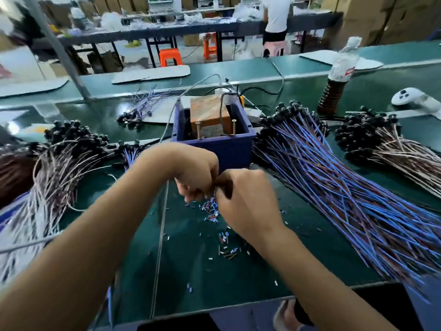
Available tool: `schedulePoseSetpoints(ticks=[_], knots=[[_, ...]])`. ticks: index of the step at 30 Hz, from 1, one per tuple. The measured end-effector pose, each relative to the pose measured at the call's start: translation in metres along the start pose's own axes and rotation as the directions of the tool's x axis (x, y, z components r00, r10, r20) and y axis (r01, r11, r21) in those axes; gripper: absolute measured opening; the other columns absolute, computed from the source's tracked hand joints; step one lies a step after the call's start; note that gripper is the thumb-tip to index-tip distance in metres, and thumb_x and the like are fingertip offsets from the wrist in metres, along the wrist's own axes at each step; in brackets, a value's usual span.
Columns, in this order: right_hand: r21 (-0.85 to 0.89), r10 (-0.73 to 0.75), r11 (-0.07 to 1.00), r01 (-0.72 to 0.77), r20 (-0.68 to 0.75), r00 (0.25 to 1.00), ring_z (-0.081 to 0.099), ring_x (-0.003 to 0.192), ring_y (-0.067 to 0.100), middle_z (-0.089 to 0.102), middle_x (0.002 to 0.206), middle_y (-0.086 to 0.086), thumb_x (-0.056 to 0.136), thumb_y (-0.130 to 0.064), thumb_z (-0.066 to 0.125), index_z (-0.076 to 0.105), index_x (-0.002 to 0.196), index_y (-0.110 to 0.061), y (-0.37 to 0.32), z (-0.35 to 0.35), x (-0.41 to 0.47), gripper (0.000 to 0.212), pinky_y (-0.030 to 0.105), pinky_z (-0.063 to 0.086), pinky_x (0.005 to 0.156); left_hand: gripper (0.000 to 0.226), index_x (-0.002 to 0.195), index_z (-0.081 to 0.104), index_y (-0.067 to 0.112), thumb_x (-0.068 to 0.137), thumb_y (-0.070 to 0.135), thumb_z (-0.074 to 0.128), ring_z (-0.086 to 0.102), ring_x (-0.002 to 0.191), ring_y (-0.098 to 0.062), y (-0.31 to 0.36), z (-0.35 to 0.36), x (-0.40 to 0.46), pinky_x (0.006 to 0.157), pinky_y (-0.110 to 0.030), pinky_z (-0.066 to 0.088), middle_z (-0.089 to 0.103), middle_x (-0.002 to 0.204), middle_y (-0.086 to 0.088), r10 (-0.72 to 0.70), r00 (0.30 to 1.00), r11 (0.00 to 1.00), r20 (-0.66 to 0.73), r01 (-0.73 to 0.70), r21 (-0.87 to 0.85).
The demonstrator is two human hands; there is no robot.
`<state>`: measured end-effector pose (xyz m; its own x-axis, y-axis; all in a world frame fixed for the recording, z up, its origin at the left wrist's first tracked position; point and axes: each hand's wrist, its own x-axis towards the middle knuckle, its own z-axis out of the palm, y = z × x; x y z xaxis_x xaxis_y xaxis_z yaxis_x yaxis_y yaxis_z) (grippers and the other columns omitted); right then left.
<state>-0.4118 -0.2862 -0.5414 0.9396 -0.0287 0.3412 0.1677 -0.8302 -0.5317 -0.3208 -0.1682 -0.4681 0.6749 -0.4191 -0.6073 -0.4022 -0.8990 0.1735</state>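
Head view shows our left hand [195,173] and right hand [245,199] meeting at 6 o'clock of the blue box [226,149], both grips narrow, fingers curled on a wire end hidden between them. Insulation bits [211,212] litter the surface [195,271] beneath, so we judge many wires done. The blue wire pile [346,187] at 3 o'clock probably remains.

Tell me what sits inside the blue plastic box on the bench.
The blue plastic box holds an orange-brown block, two brass screws and a black cable. Its front wall hides the bottom.
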Motion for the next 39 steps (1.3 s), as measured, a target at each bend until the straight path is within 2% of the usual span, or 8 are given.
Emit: schedulePoseSetpoints(ticks=[7,12,18,23,27,32,36,39], knots=[[0.176,-0.045,0.984,-0.007,0.292,0.955,0.068,0.085,0.039,0.072,0.095,0.016,0.092,-0.02,0.061,0.072,0.103,-0.011,-0.079,0.072,0.036,0.017,0.043,0.058,0.071,0.022,0.075,0.069,0.005,0.088,-0.003,0.054,0.068,0.05,-0.017,-0.101,0.024,-0.02,0.047,-0.024,0.05,0.072,0.065,-0.01,-0.281,0.897,0.959,-0.342,0.249,-0.136],[0.24,0.043,0.955,-0.172,0.465,0.884,0.071,0.095,0.042,0.072,0.103,0.023,0.089,-0.012,0.058,0.063,0.101,-0.002,-0.113,0.118,0.059,0.016,0.037,0.05,0.066,0.027,0.117,0.068,0.002,0.095,0.004,0.053,0.063,0.11,-0.042,-0.14,0.048,0.001,0.091,-0.043,0.049,0.066,0.115,-0.025,-0.382,0.656,0.913,-0.651,0.379,-0.154],[0.216,0.163,0.93,-0.296,0.481,0.861,0.076,0.069,0.035,0.075,0.071,0.013,0.086,-0.008,0.052,0.058,0.069,-0.016,-0.111,0.138,0.075,0.02,0.044,0.065,0.065,0.026,0.115,0.067,-0.001,0.094,0.001,0.051,0.064,0.109,-0.046,-0.153,0.049,0.02,0.089,-0.045,0.051,0.066,0.116,-0.027,-0.406,0.573,0.898,-0.712,0.395,-0.194],[0.29,0.196,0.881,-0.374,0.497,0.845,0.073,0.052,0.031,0.072,0.061,0.015,0.09,-0.004,0.05,0.067,0.074,-0.004,-0.106,0.142,0.078,0.023,0.042,0.063,0.051,0.005,0.085,0.059,0.005,0.09,0.005,0.058,0.064,0.099,-0.044,-0.149,0.045,0.026,0.074,-0.04,0.043,0.065,0.102,-0.021,-0.389,0.566,0.912,-0.727,0.351,-0.214],[0.346,0.17,0.856,-0.384,0.514,0.841,0.072,0.049,0.026,0.072,0.058,0.01,0.096,-0.018,0.052,0.069,0.081,-0.002,-0.103,0.142,0.076,0.029,0.03,0.056,0.049,0.019,0.066,0.044,0.012,0.078,0.007,0.058,0.052,0.079,-0.036,-0.15,0.039,0.026,0.07,-0.035,0.041,0.047,0.073,-0.009,-0.507,0.55,0.862,-0.663,0.303,-0.407],[0.461,0.122,0.81,-0.363,0.473,0.873,0.073,0.05,0.024,0.07,0.057,0.008,0.1,-0.036,0.061,0.061,0.079,-0.012,-0.097,0.142,0.069,0.032,0.026,0.049,0.047,0.013,0.088,0.074,0.009,0.075,0.013,0.073,0.064,0.082,-0.032,-0.153,0.027,0.019,0.066,-0.029,0.042,0.068,0.079,-0.01,-0.547,0.548,0.827,-0.633,0.234,-0.512],[0.455,0.132,0.813,-0.363,0.464,0.876,0.069,0.046,0.022,0.073,0.063,0.012,0.1,-0.047,0.063,0.059,0.099,-0.005,-0.095,0.139,0.065,0.043,0.032,0.054,0.048,0.011,0.087,0.072,0.012,0.078,0.013,0.066,0.064,0.083,-0.031,-0.152,0.021,0.014,0.068,-0.03,0.042,0.07,0.083,-0.008,-0.564,0.508,0.81,-0.651,0.186,-0.557],[0.449,0.147,0.818,-0.359,0.44,0.886,0.069,0.058,0.025,0.076,0.076,0.011,0.096,-0.057,0.065,0.054,0.101,-0.013,-0.093,0.138,0.063,0.046,0.043,0.061,0.067,0.011,0.089,0.066,0.013,0.085,0.01,0.057,0.06,0.083,-0.031,-0.151,0.015,0.013,0.073,-0.031,0.043,0.068,0.086,-0.008,-0.594,0.507,0.752,-0.625,0.072,-0.656]])
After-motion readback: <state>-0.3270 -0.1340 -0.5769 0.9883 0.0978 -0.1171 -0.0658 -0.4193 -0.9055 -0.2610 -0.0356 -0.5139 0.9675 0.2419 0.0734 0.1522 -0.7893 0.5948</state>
